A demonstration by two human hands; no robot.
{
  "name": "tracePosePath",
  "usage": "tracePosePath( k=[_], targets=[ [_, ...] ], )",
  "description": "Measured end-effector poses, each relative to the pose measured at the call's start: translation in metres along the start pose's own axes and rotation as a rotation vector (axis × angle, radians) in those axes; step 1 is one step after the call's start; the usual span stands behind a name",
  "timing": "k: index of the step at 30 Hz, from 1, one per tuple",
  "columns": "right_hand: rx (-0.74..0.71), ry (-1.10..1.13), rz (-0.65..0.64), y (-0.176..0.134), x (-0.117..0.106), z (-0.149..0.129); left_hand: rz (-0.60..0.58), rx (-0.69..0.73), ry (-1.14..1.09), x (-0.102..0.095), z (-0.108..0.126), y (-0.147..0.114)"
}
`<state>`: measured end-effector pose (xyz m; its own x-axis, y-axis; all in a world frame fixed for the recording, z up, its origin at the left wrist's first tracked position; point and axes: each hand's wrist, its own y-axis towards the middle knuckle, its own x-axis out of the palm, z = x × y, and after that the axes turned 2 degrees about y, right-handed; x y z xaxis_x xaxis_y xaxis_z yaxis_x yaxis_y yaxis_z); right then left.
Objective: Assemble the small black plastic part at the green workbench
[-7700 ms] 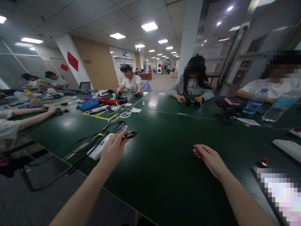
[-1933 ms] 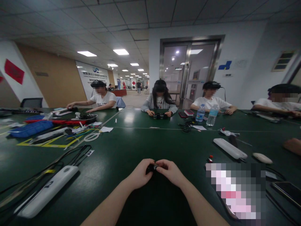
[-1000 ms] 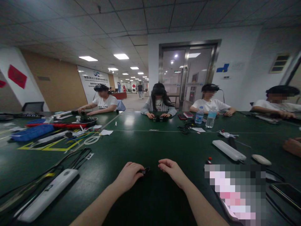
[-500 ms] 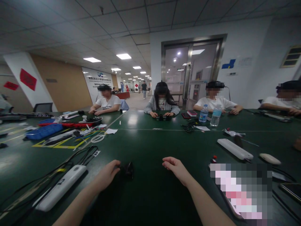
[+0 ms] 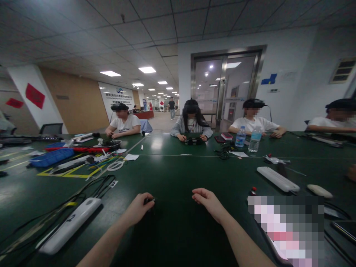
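My left hand point(image 5: 139, 209) is closed round a small glossy black object point(image 5: 147, 200) at the table's near middle. The fingers and thumb hide most of it, so its kind cannot be made out. My right hand point(image 5: 208, 203) hovers at or just above the dark green table point(image 5: 172, 180), with a gap between it and the left hand. Its fingers are loosely bent, thumb a little apart, and nothing shows in them.
A white power strip point(image 5: 73, 224) with cables lies left; another white strip point(image 5: 278, 179) and a mouse point(image 5: 319, 191) lie right. A pixelated phone-like device point(image 5: 278, 230) sits by my right forearm. Bottles point(image 5: 254, 139), a blue tray point(image 5: 52, 157) and several seated people are farther off.
My left hand has moved right onto the black object, and its fingers have closed round it. My right hand has stayed nearly still. The view has tilted up slightly.
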<state>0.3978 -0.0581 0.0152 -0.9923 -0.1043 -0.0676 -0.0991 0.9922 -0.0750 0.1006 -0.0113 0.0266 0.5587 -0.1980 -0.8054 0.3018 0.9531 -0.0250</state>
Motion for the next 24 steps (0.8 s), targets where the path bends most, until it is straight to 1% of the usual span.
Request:
tracePosePath(
  k=[3,5,6,8,11,13,15,19,21,24],
  targets=[
    [-0.007,0.002,0.002,0.000,0.001,0.000,0.127,-0.062,0.207,-0.024,-0.026,0.000],
    [-0.006,0.001,0.004,0.000,0.002,-0.001,0.171,-0.114,0.436,-0.040,-0.045,-0.003],
    [-0.006,-0.001,0.006,0.000,0.003,-0.001,0.195,-0.112,0.564,-0.046,-0.054,-0.005],
    [-0.008,-0.011,0.011,0.000,0.004,-0.002,0.217,-0.096,0.758,-0.054,-0.067,-0.011],
    [-0.007,-0.027,0.014,0.000,0.004,-0.001,0.205,-0.071,0.884,-0.054,-0.079,-0.020],
    [0.000,-0.030,0.009,0.000,0.004,-0.001,0.206,-0.064,0.885,-0.051,-0.082,-0.023],
    [0.007,-0.028,0.004,0.000,0.003,-0.001,0.217,-0.060,0.826,-0.048,-0.085,-0.025],
    [0.003,-0.018,0.007,-0.001,0.002,-0.002,0.298,-0.084,0.566,-0.042,-0.094,-0.024],
    [0.011,-0.017,0.007,-0.001,0.001,-0.002,0.364,-0.147,0.411,-0.041,-0.097,-0.024],
    [0.028,-0.039,0.007,0.000,0.001,-0.001,0.487,-0.280,0.199,-0.043,-0.101,-0.026]
  ],
)
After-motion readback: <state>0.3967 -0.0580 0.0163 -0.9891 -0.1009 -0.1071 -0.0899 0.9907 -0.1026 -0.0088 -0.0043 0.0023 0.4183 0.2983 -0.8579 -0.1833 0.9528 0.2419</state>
